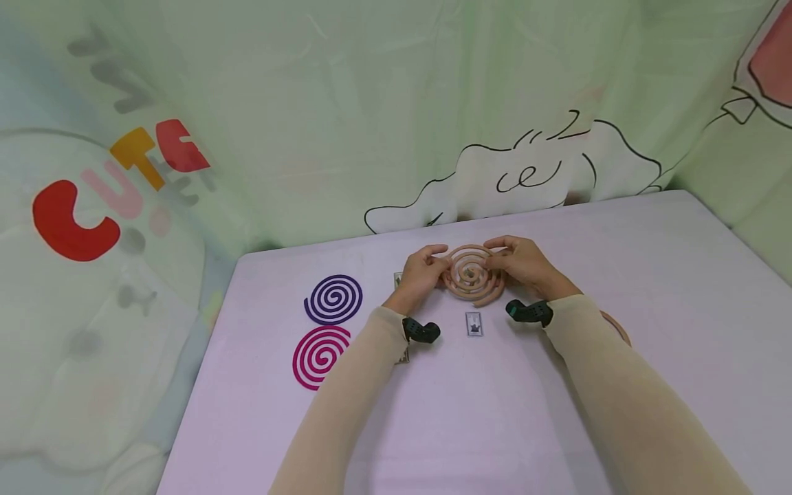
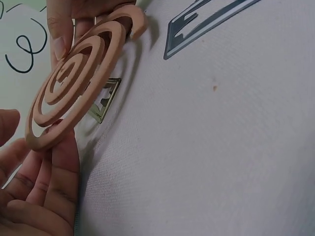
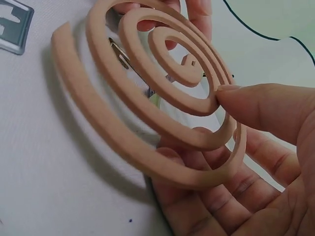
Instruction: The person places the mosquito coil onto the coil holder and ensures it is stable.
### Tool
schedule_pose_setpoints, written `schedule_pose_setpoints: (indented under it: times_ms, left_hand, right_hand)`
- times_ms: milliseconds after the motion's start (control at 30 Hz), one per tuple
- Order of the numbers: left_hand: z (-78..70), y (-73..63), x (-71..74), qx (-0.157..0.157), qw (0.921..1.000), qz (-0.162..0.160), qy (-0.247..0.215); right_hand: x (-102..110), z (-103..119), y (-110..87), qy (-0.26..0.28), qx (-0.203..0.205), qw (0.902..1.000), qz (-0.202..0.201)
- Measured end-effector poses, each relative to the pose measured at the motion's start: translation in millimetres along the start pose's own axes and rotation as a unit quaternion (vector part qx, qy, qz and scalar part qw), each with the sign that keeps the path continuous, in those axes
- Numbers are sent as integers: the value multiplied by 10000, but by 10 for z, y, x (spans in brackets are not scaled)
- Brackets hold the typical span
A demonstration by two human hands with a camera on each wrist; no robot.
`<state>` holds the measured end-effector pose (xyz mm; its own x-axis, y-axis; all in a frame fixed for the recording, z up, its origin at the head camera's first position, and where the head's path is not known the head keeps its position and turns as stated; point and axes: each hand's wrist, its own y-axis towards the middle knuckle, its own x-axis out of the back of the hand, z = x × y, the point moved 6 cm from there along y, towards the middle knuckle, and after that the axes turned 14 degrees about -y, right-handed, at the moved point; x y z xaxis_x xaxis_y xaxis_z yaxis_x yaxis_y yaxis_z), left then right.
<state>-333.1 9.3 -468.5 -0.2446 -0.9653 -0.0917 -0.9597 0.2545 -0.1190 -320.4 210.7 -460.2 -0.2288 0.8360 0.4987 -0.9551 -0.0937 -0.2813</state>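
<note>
Holding tan matte spiral coil [image 3: 147,116] tilted above pale lilac tabletop [image 1: 464,412], clamped in fingers of left hand [image 1: 422,277] and right hand [image 1: 526,266], near small grey-framed rectangular card [image 1: 474,324].

The tan coil [image 3: 144,66] looks matt, the tablecloth [image 2: 197,152] finely woven.

Brown coil [image 2: 74,108] is sitting at a tilt here, left hand [image 2: 42,189] gripping the low end, right hand [image 2: 91,9] holding up top with its thumb pressed on the rings. Little metal-framed card [image 2: 105,102] peeks out just past the coil, lying on the pale cloth [image 2: 211,157]. Another card [image 2: 211,29], grey-edged, gets cut off up top. Tiny brown speck [image 2: 214,88] below that one.
</note>
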Motion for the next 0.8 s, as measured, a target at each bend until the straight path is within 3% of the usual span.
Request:
schedule_pose_setpoints:
  times_ms: [467, 800]
  left_hand:
    - [-50, 4, 29, -145, 9992, -266, 265]
    - [-90, 5, 55, -184, 9987, -465, 69]
  right_hand:
    - [73, 57, -75, -209, 32, 9995, -248]
    - [141, 88, -100, -190, 349, 9981, -467]
